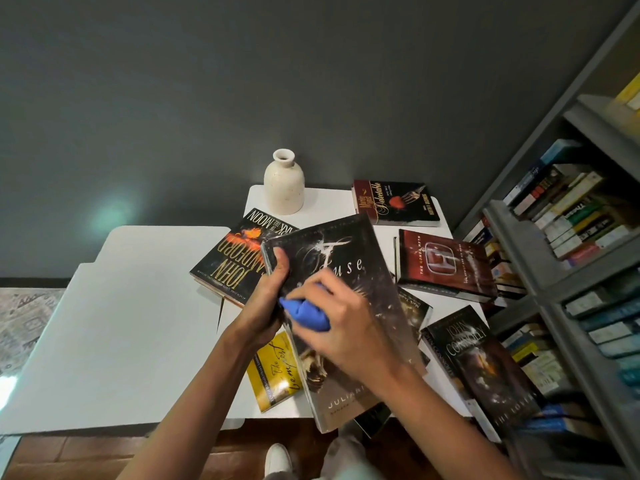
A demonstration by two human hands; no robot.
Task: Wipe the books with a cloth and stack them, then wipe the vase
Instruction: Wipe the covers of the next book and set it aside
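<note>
My left hand (266, 299) grips the left edge of a dark book titled "Fuse" (349, 258), held tilted above the table. My right hand (349, 327) presses a bunched blue cloth (306, 313) against its dusty cover. Around it on the white table (138, 323) lie a John Sandford book (228, 265), a yellow book (273, 372), a red "Honda Myth" book (446, 265), a "Delectable" book (394, 202) and a John Connolly book (485, 362). A cream vase (284, 183) stands upright at the back of the table.
A grey bookshelf (554, 278) packed with books stands close on the right. A dark wall runs behind the table. Wooden floor and my white shoe (277, 459) show below the table's front edge. A patterned rug (24, 313) lies at far left.
</note>
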